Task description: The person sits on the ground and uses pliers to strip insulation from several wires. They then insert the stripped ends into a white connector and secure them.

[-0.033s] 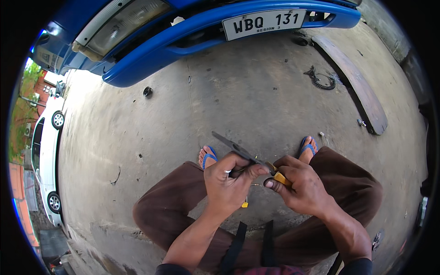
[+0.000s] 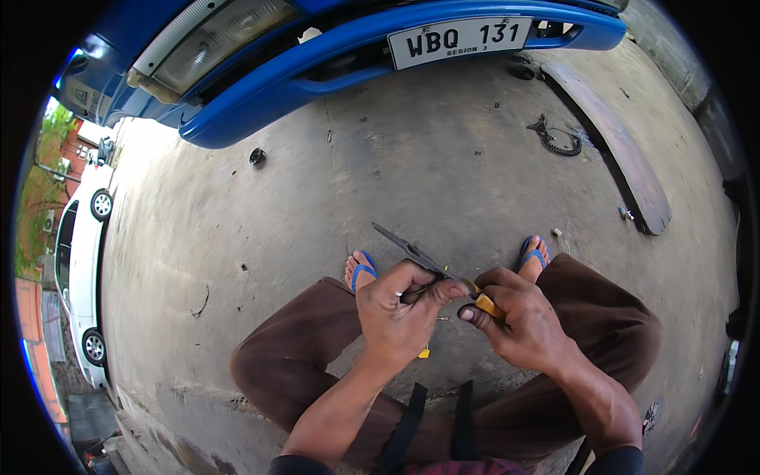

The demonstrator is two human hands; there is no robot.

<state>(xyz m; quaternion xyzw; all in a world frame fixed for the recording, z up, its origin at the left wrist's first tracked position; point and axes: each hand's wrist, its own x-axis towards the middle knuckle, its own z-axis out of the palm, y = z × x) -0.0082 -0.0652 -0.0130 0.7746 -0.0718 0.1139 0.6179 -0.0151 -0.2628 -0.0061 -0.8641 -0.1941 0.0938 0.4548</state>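
Note:
My left hand is closed around a long, dark, flat piece that looks like metal. It slants up and left, its narrow end pointing away from me. Close beside it, my right hand pinches a yellow piece between thumb and fingers. The yellow piece meets the dark piece's near end; my fingers hide whether they are one tool or two things. On the ground below my hands lies a small yellow item.
A blue vehicle bumper stands ahead. At right lie a long dark panel and a coiled black cable. A small black round part is on the concrete at left, with a white car beyond.
My hands and the dark piece have shifted very slightly to the right. Both grips look the same.

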